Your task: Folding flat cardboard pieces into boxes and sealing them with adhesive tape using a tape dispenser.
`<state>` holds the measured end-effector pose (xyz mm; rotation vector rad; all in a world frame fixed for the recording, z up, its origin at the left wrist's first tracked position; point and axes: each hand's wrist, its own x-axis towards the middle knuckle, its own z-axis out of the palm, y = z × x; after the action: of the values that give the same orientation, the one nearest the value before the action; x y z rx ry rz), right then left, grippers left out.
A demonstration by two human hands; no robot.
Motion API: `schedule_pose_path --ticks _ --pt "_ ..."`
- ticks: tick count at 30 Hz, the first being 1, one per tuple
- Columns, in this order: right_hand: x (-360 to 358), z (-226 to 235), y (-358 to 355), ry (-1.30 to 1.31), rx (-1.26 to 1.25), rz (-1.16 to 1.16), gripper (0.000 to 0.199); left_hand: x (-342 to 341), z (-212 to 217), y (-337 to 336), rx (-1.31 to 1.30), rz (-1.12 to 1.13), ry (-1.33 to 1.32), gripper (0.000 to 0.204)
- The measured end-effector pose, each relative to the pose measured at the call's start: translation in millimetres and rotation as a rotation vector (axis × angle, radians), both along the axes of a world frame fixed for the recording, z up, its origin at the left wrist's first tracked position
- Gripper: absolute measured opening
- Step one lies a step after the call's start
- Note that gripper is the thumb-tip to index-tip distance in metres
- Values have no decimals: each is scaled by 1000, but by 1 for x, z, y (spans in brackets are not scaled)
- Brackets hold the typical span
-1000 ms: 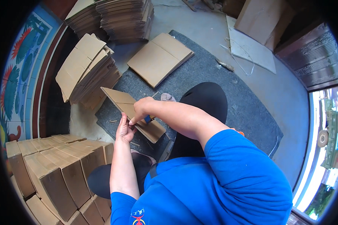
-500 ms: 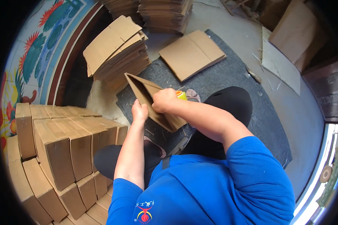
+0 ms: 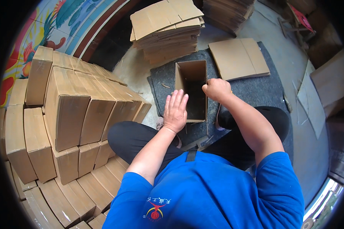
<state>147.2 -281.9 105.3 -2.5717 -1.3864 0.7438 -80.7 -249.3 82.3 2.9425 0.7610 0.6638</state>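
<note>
An opened-up brown cardboard box point(image 3: 191, 82) stands on a dark grey mat point(image 3: 256, 91) in front of my crossed legs, its open top facing me. My left hand point(image 3: 175, 111) lies flat, fingers spread, against the box's left wall. My right hand point(image 3: 216, 89) is closed on the box's right wall near its rim. Whether it holds anything besides the wall is hidden.
A pile of assembled cardboard boxes point(image 3: 65, 114) fills the left side. A stack of flat cardboard blanks point(image 3: 166, 28) stands beyond the mat, with another flat blank point(image 3: 239, 57) lying on the mat to the right. More cardboard sheets point(image 3: 330, 82) lie at far right.
The flat, tilted blank I held has been opened into an upright rectangular box. My left hand moved onto its left wall, my right onto its right wall. My view swung left.
</note>
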Motion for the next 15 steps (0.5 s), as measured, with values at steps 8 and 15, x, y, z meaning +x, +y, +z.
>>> schedule_pose_path --ticks 8,15 --pt "-12 -3 -6 -30 53 -38 37 66 -38 22 57 123 597 12" --pt "-32 -28 -10 -153 220 -21 43 67 -91 17 -232 188 943 25"
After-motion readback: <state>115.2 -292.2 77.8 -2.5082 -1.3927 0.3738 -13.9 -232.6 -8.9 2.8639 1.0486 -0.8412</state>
